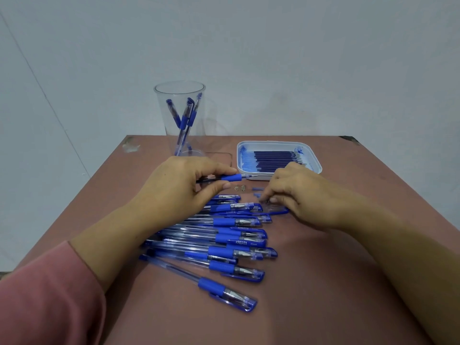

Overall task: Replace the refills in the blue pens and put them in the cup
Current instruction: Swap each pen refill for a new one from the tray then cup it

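My left hand (181, 185) grips an uncapped blue pen (232, 177) held level above the table, its tip pointing right toward the tray. My right hand (301, 192) rests its fingertips on a clear blue pen cap (278, 210) lying on the table. A pile of several capped blue pens (224, 242) lies between and in front of my hands. A clear plastic cup (180, 115) at the back holds three blue pens. A white tray (315, 163) at the back right holds several dark blue refills (273, 159).
Small metal tips (240, 188) and little blue plastic bits (257, 191) lie between my hands. The brown table (336, 282) ends at a pale wall close behind the cup. A pink sleeve (47, 302) covers my left forearm.
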The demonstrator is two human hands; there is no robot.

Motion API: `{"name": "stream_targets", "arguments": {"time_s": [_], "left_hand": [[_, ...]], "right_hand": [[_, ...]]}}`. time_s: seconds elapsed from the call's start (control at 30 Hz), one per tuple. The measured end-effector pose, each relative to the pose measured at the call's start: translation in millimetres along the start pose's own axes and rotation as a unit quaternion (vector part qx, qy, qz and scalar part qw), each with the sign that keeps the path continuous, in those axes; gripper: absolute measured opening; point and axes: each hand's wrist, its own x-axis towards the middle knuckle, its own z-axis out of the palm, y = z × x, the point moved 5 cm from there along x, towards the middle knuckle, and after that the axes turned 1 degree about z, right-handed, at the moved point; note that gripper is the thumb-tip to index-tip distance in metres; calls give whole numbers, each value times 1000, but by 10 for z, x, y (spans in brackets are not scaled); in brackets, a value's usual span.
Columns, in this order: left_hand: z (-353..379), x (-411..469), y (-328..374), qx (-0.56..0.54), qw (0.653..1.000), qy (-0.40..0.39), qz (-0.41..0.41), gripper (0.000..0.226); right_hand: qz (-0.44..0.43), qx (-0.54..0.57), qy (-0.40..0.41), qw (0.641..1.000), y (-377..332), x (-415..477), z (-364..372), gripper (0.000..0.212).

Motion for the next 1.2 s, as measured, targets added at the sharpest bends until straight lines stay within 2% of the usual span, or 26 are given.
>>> {"name": "stream_targets", "arguments": {"time_s": [0.13, 0.3, 0.4, 0.47, 0.53, 0.63, 0.8, 0.97, 1.2], "left_hand": [[-2, 2, -2, -3, 1000, 2, 0, 32], [-2, 2, 19, -7, 1000, 5, 6, 29], [6, -6, 31, -10, 1000, 6, 14, 30], [14, -12, 36, -13, 1000, 6, 20, 29], [17, -13, 40, -14, 1000, 8, 23, 29], [23, -9, 36, -13, 1000, 9, 21, 30], [10, -6, 18, -15, 1000, 13, 19, 31], [28, -12, 51, -18, 999, 9, 25, 33], [18, -15, 26, -12, 1000, 8, 7, 30]], "right_hand": [[13, 15, 12, 1000, 38, 3, -33, 27], [-3, 87, 176, 980, 61, -65, -201, 21], [-13, 146, 234, 961, -54, -99, -215, 25], [-28, 174, 242, 954, -135, -78, -177, 26], [-48, 174, 248, 952, -179, -57, -156, 16], [-36, 169, 243, 955, -144, -69, -192, 8], [2, 188, 235, 954, -37, -154, -267, 10], [-34, 180, 194, 964, -159, -86, -168, 20], [-1, 182, 223, 958, -3, -158, -256, 19]]}}
